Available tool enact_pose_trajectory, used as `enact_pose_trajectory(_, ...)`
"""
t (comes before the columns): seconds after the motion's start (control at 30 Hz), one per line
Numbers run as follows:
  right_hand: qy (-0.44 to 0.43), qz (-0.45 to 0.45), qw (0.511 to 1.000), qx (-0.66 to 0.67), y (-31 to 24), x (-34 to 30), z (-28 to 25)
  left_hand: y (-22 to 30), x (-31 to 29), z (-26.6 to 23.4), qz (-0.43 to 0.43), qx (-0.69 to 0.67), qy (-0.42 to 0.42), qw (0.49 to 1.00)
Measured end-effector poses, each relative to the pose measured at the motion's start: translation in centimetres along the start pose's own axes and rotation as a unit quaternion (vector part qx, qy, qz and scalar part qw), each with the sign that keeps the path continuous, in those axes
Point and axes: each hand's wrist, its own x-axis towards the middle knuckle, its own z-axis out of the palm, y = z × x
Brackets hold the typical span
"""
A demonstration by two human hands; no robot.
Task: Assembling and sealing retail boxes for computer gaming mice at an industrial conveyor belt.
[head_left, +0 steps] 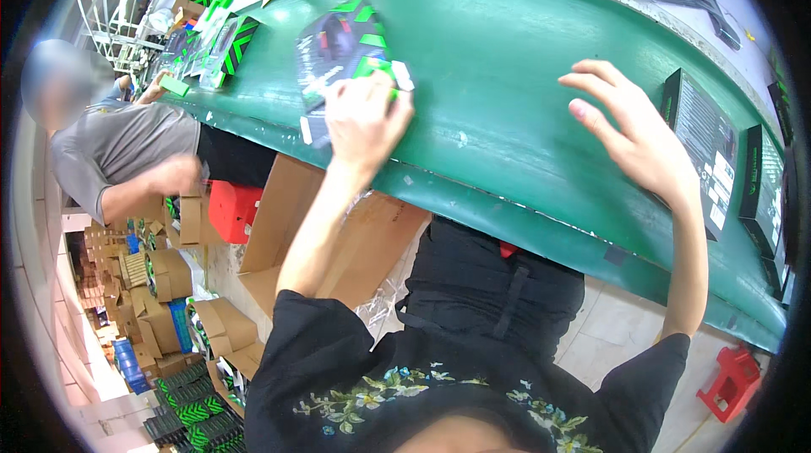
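While the left hand (365,119) grips a black-and-green product box (342,51) lying on the green conveyor belt (507,73), the right hand (629,132) hovers open, fingers spread. Black boxes (701,136) stand at the right.

We sit at a packing line in a factory or warehouse: a long green conveyor belt (507,73) runs across, carrying black-and-green retail boxes (342,51). On the left, a co-worker (127,149) sits beside stacked cardboard cartons (160,275), and more boxed goods (190,411) are piled on the floor.
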Motion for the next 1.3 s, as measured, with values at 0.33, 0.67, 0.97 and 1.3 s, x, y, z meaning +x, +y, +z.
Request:
enact_pose_trajectory(0.33, 0.050, -0.101, 0.981, 0.158, -0.2, 1.7, 7.2, 5.5, -1.3, -6.3, -0.202, -0.212, -0.018, 0.956)
enact_pose_trajectory(0.67, -0.007, -0.045, 0.981, 0.187, -1.6, 2.0, 6.6, -1.7, -3.7, -6.6, -0.353, -0.439, -0.243, 0.790)
enact_pose_trajectory(0.97, 0.012, -0.021, 0.973, 0.228, -1.7, 2.8, 7.0, -2.8, -2.7, -7.0, -0.366, -0.441, -0.309, 0.759)
enact_pose_trajectory(1.3, -0.042, 0.026, 0.965, 0.256, -1.2, 3.3, 6.0, -2.3, -2.6, -6.9, -0.299, -0.358, -0.323, 0.823)
